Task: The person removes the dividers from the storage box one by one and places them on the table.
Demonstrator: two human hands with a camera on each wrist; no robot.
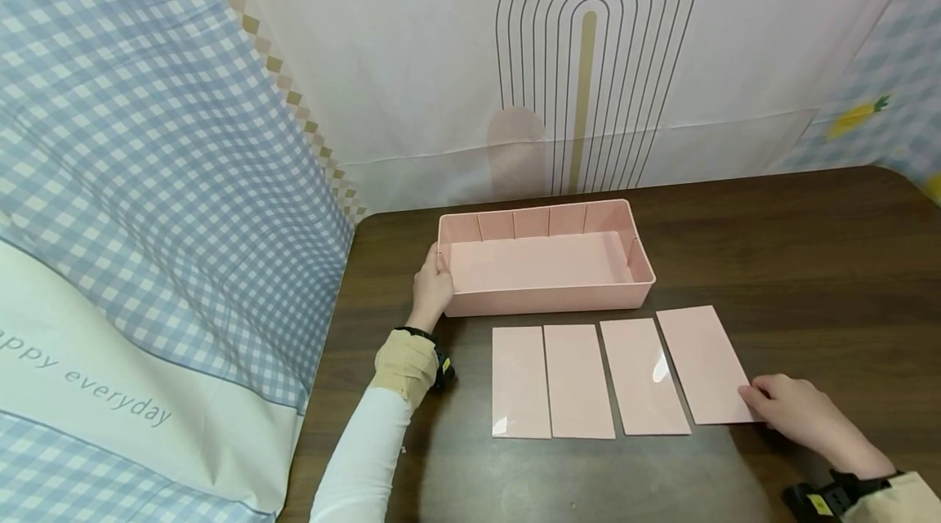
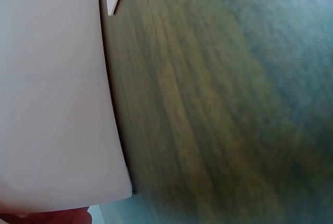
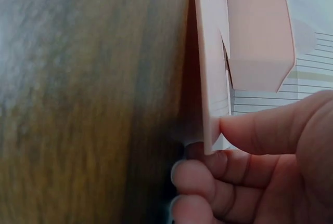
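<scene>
A pink rectangular plastic box (image 1: 544,301), open at the top, stands toward the back of the table. My left hand (image 1: 430,289) grips its left end, thumb over the wall; in the left wrist view the long side of the box (image 2: 54,94) fills the left and fingertips (image 2: 62,216) show at its corner. Several flat pink panels lie in a row in front of the box. My right hand (image 1: 801,413) pinches the near right corner of the rightmost panel (image 1: 706,364). In the right wrist view the thumb presses that panel's face (image 3: 214,73), its near end tilted up off the table.
The other panels, a left one (image 1: 520,384), a middle one (image 1: 579,382) and a glossy one (image 1: 644,376), lie close together. The dark wooden table (image 1: 831,261) ends at the back against a white patterned cloth (image 1: 412,82). Blue checked cloth (image 1: 184,180) hangs at the left.
</scene>
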